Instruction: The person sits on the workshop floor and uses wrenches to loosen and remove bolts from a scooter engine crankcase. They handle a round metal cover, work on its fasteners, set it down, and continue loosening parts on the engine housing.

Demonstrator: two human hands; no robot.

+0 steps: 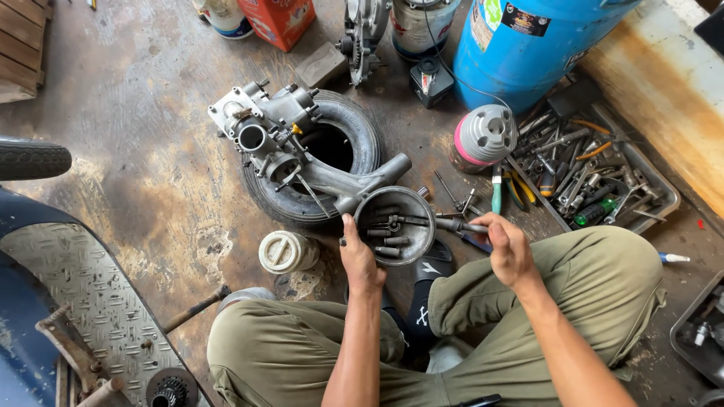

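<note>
The right hand (507,249) is pinching a metal tool (452,224) whose long axis is running toward nine o'clock into the round metal housing (394,224), while the left hand (357,258) is clasping its rim at seven o'clock.

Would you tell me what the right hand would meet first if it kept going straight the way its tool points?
The right hand points its tool leftward into the round metal drum, so it would probably meet the parts inside the drum first; depth is hard to judge from above.
</note>
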